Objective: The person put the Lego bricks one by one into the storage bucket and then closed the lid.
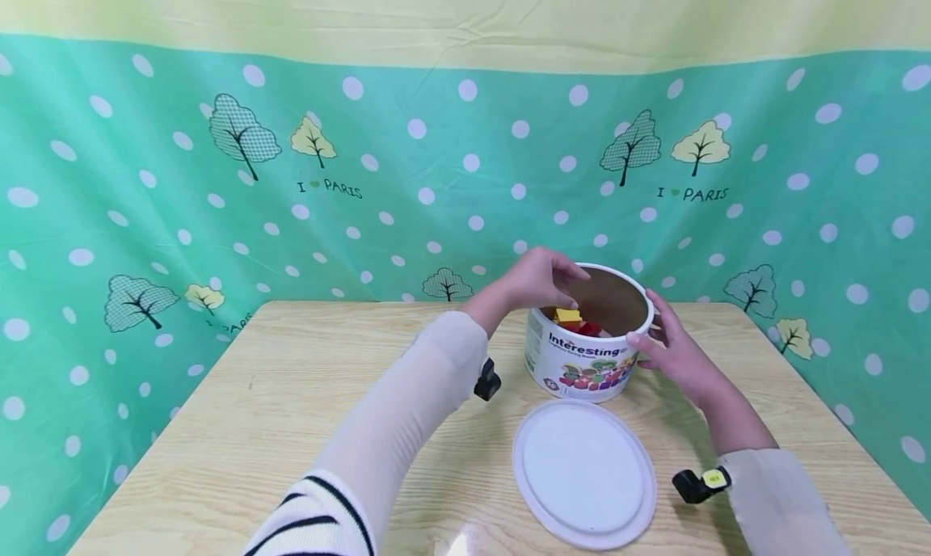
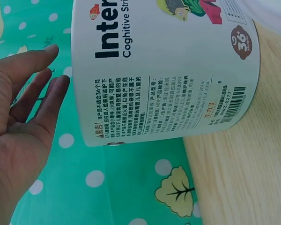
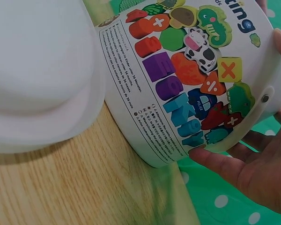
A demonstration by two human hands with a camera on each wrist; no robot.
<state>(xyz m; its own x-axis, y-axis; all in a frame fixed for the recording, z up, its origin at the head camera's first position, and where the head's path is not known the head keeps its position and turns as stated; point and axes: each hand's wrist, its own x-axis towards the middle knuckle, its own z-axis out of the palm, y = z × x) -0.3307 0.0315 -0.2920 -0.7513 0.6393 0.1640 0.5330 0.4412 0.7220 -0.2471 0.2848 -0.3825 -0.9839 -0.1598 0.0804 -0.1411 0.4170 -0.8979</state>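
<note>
A white round bucket stands upright on the table, with "Interesting" and colourful toy pictures printed on it. Yellow blocks and red blocks show inside. Over the bucket's left rim reaches my left hand, fingers loosely bent; in the left wrist view nothing shows between the fingers. My right hand holds the bucket's right side, its thumb at the front and the other fingers farther round the wall. In the right wrist view, one digit lies near the end of the pale handle.
Just in front of the bucket, a round white lid lies flat on the wooden table. Behind the table hangs a green dotted curtain with printed trees. Both wrists carry small black cameras.
</note>
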